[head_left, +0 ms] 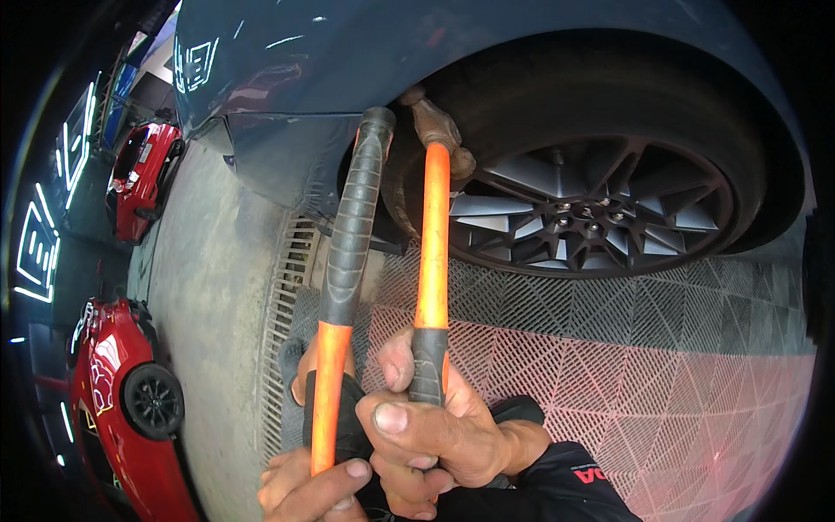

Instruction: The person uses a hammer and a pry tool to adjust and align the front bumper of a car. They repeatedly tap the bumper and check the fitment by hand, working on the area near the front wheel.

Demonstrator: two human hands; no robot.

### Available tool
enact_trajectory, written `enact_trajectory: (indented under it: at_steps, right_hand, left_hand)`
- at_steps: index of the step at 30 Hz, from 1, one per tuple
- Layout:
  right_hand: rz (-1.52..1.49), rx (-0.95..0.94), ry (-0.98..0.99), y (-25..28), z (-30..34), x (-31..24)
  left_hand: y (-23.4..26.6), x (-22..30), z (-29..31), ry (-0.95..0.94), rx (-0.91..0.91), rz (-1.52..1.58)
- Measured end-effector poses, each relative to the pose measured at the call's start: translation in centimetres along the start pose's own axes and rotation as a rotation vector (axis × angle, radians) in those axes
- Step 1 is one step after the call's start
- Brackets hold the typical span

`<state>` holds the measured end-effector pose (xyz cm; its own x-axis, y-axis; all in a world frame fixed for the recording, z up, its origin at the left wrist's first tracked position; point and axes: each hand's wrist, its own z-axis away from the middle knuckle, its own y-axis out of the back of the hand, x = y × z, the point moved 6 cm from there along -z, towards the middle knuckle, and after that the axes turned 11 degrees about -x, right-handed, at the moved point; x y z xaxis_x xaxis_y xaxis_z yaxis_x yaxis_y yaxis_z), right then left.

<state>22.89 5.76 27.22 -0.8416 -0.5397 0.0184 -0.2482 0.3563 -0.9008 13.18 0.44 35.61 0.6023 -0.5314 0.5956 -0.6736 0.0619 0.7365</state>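
Note:
My right hand (444,435) is closed around the black grip of a hammer (433,235) with an orange shaft. The hammer's worn, brownish metal head is up by the tire (400,187), at the edge of the wheel arch. My left hand (313,496) is wrapped around the orange shaft of a second long-handled tool (346,235). Its ribbed black grip points up toward the blue-grey car body panel (287,148), and its lower end is hidden in my fingers. Whether the grip's tip or the hammer head touches the car cannot be told from here.
A dark multi-spoke alloy wheel (591,213) fills the upper right. Below it lie grey and reddish slatted floor tiles (609,348). A floor grate (283,331) runs beside the concrete (226,261). Two red cars (143,183) (122,383) stand at the left. My foot (296,365) is near the grate.

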Motion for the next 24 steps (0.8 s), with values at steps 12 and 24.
enact_trajectory:
  at_steps: [12, 24]
  right_hand:
    - [-0.034, -0.019, 0.056, -0.2, -0.1, -0.1]
    - [-0.01, 0.038, -0.023, -0.3, -0.3, 0.0]
  left_hand:
    - [0.3, 0.8, -0.3, -0.017, 0.125, -0.029]
    - [0.8, 0.7, 0.0, 0.074, 0.097, 0.124]
